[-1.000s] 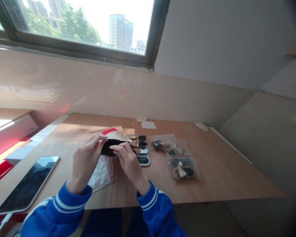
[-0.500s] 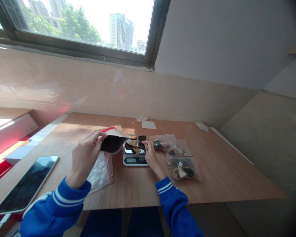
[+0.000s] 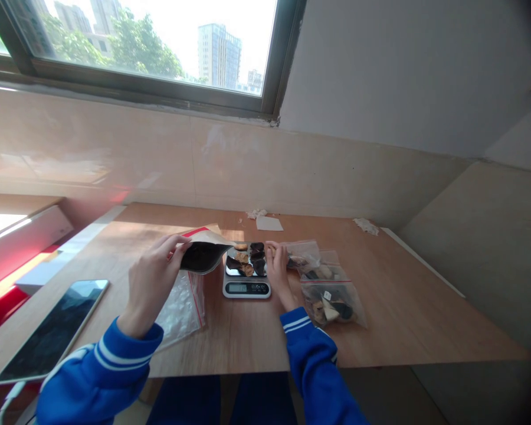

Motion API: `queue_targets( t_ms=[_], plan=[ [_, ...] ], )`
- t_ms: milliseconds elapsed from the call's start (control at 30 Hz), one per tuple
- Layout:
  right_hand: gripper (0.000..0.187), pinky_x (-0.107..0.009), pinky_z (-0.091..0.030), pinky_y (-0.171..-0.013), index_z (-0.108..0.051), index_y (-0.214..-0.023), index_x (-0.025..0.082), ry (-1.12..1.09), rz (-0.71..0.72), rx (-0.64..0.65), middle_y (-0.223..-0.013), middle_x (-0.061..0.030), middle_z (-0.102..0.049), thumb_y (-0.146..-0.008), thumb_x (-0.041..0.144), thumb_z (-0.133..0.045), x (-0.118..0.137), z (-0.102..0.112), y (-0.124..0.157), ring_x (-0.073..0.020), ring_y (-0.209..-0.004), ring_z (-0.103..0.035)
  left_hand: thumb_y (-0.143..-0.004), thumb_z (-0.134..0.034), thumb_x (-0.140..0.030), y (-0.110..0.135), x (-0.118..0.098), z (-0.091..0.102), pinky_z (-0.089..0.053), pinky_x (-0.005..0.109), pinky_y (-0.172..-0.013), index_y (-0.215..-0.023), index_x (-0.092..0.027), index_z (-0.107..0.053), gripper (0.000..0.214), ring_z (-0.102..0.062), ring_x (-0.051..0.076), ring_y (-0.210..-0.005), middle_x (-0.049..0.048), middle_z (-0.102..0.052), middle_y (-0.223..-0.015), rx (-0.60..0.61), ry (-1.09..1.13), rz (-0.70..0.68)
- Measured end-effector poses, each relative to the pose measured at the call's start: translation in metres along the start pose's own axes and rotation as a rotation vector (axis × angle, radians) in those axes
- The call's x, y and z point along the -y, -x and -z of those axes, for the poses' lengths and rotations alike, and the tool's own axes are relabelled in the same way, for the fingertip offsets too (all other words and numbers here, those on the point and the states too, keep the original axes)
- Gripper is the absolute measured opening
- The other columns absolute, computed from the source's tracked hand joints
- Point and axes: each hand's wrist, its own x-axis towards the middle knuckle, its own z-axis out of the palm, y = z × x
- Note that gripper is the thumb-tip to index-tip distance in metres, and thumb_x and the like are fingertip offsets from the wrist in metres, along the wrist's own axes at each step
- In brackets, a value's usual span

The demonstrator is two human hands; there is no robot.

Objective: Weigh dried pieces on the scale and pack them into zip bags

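Observation:
My left hand [image 3: 153, 277] grips an open brown paper pouch [image 3: 202, 252] with a red strip, held tilted just left of a small digital scale [image 3: 246, 284]. Several dark and tan dried pieces [image 3: 246, 260] lie on the scale's plate. My right hand [image 3: 278, 268] rests at the scale's right edge, fingers bent together by the pieces; whether a piece is pinched in them is unclear. An empty clear zip bag [image 3: 181, 307] lies on the table under my left wrist.
Three filled clear zip bags [image 3: 327, 289] lie right of the scale. A phone [image 3: 55, 327] lies at the table's left front. Paper scraps [image 3: 268, 222] sit near the wall. The wooden table [image 3: 402, 313] ends at its right and front edges.
My right hand left the pouch's mouth and moved right to the scale's plate, then shifted slightly to its right edge. My left hand keeps hold of the pouch.

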Motion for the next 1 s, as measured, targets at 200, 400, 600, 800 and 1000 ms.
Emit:
queue_targets(
  t_ms=[200,400,600,800,1000],
  plan=[
    [0.030,-0.036,-0.048,-0.081,-0.041,-0.110,0.018,-0.219,-0.266,-0.128,-0.087,-0.0074,-0.061,-0.097,0.041,-0.029,-0.026,0.007,0.020,-0.0192,-0.083,-0.061,-0.093,-0.043,-0.041,-0.002,0.000,-0.006,-0.034,0.026,-0.056,-0.103,-0.028,-0.065,0.028,-0.061,0.020,-0.080,0.0026,-0.067,-0.103,-0.136,-0.081,-0.059],
    [0.027,-0.034,-0.048,-0.068,-0.037,-0.104,0.021,-0.279,-0.297,-0.134,-0.074,-0.0033,-0.060,-0.095,0.046,-0.036,-0.027,0.006,0.025,-0.0198,-0.069,-0.061,-0.089,-0.050,-0.038,-0.026,0.010,-0.025,-0.044,0.038,-0.082,-0.103,-0.022,-0.065,0.026,-0.054,0.028,-0.100,0.0093,-0.060,-0.101,-0.365,-0.036,-0.065],
    [0.023,-0.036,-0.049,-0.069,-0.035,-0.097,0.022,-0.241,-0.264,-0.144,-0.083,-0.0074,-0.061,-0.093,0.044,-0.040,-0.034,0.005,0.028,-0.0218,-0.075,-0.063,-0.090,-0.049,-0.032,-0.074,0.024,-0.045,-0.036,0.045,-0.104,-0.119,-0.014,-0.048,0.035,-0.041,0.028,-0.121,0.0155,-0.045,-0.122,-0.599,0.238,-0.081],
    [0.024,-0.040,-0.047,-0.082,-0.044,-0.098,0.020,-0.091,-0.217,-0.155,-0.096,-0.0116,-0.059,-0.091,0.043,-0.044,-0.043,0.006,0.029,-0.0237,-0.092,-0.058,-0.094,-0.041,-0.030,-0.097,0.044,-0.069,-0.030,0.048,-0.111,-0.124,-0.009,-0.038,0.037,-0.039,0.027,-0.127,0.0203,-0.040,-0.127,-0.591,0.374,-0.060],
    [0.023,-0.037,-0.047,-0.082,-0.050,-0.097,0.019,-0.121,-0.220,-0.127,-0.096,-0.0096,-0.059,-0.089,0.040,-0.049,-0.042,0.005,0.028,-0.0206,-0.088,-0.057,-0.094,-0.043,-0.029,-0.077,0.059,-0.082,-0.030,0.054,-0.112,-0.138,-0.014,-0.020,0.052,-0.022,0.030,-0.142,0.0224,-0.021,-0.148,-0.510,0.433,-0.094]
  ],
)
